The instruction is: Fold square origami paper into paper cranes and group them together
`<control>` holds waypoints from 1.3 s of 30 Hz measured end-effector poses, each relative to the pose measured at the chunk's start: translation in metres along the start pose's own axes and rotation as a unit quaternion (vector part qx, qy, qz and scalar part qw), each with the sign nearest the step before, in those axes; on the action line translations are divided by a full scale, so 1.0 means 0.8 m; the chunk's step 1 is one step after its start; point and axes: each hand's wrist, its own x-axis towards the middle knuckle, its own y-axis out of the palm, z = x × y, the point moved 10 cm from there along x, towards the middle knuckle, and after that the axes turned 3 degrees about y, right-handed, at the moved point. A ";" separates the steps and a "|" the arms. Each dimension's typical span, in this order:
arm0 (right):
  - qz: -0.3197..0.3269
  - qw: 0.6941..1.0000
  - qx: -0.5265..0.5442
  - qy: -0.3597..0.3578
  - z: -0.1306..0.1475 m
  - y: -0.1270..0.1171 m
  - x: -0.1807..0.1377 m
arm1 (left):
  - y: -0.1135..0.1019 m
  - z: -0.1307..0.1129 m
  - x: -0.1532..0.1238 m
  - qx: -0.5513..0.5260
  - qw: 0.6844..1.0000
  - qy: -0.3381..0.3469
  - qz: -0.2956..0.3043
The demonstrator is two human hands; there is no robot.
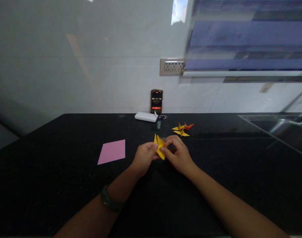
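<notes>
A partly folded yellow paper [160, 147] is held just above the black counter [54, 172] between both hands. My left hand [144, 158] pinches its left side with thumb and fingers closed. My right hand [178, 154] grips its right side, fingers curled round the lower corner. A flat pink paper sheet [112, 151] lies on the counter to the left of my left hand. Behind my right hand sit finished paper cranes: two yellow ones [181, 130] and an orange one [189, 126].
A phone [156, 101] showing a timer leans against the tiled wall, with a white oblong case [146, 116] and a small beaded thing beside it. A wall socket [172, 66] is above. A steel sink [282, 129] lies at the right. A dark band is on my left wrist.
</notes>
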 end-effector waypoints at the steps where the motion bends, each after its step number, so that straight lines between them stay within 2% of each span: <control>1: -0.012 1.000 0.005 0.027 -0.009 -0.002 0.000 | -0.003 0.001 0.000 0.026 1.000 0.000 -0.010; 5: 0.004 0.995 0.005 0.103 -0.037 0.007 -0.001 | -0.013 -0.004 0.000 0.149 0.987 0.017 -0.052; 10: -0.002 0.992 -0.060 0.112 -0.039 0.007 -0.005 | -0.014 -0.012 -0.001 0.276 0.958 0.042 -0.065; 13: -0.013 0.990 -0.059 0.126 -0.040 0.005 -0.006 | -0.013 -0.013 -0.002 0.307 0.949 0.052 -0.060; 16: 0.008 0.983 0.053 0.175 -0.052 0.014 -0.005 | -0.016 -0.013 -0.001 0.297 0.951 0.053 -0.068; 19: 0.051 0.941 0.229 0.244 -0.065 0.034 -0.007 | -0.022 -0.011 0.000 0.240 0.966 0.039 -0.084; 21: 0.068 0.915 0.289 0.273 -0.068 0.043 -0.009 | -0.026 -0.009 0.001 0.199 0.975 0.031 -0.097; 27: 0.094 0.898 0.318 0.290 -0.068 0.054 -0.016 | -0.026 -0.004 0.001 0.115 0.988 0.013 -0.097; 33: 0.098 0.898 0.305 0.303 -0.071 0.052 -0.017 | -0.028 -0.010 0.000 0.152 0.983 0.021 -0.103; 39: 0.091 0.903 0.285 0.307 -0.077 0.049 -0.017 | -0.021 -0.003 -0.001 0.124 0.989 -0.001 -0.081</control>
